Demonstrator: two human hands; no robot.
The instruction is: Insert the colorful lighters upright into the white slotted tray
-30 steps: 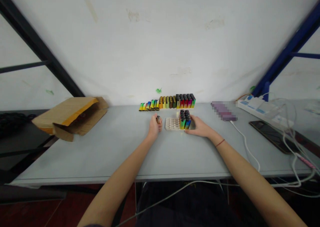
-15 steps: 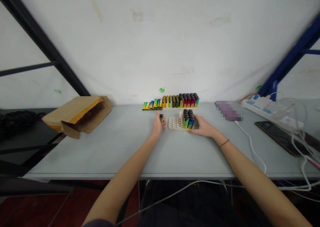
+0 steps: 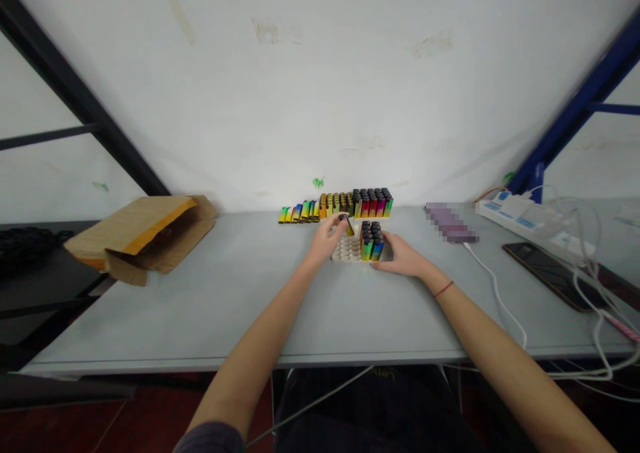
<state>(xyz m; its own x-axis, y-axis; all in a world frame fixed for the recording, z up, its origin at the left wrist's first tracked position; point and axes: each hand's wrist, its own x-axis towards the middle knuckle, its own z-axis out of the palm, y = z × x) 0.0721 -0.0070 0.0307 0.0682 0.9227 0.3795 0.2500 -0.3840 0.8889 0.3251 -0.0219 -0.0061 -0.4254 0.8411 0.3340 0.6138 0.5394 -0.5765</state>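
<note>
My left hand (image 3: 329, 237) is closed on a single lighter (image 3: 347, 223) and holds it tilted over the empty left part of a white slotted tray (image 3: 344, 252). The tray's right part holds several colourful lighters (image 3: 371, 240) with black tops, standing upright. My right hand (image 3: 400, 254) rests against the tray's right side, its fingers curled round that edge. Behind the tray, a long row of lighters (image 3: 336, 205) stands and lies along the wall.
An open cardboard box (image 3: 143, 236) lies on its side at the table's left. At the right are a blurred purple object (image 3: 449, 222), a white power strip (image 3: 527, 214), a dark phone (image 3: 551, 272) and loose white cables (image 3: 495, 293). Dark and blue frame bars slope up both sides.
My left hand has moved right and forward with its lighter, from beside the tray to above the tray's empty slots. My right hand has stayed at the tray's right edge.
</note>
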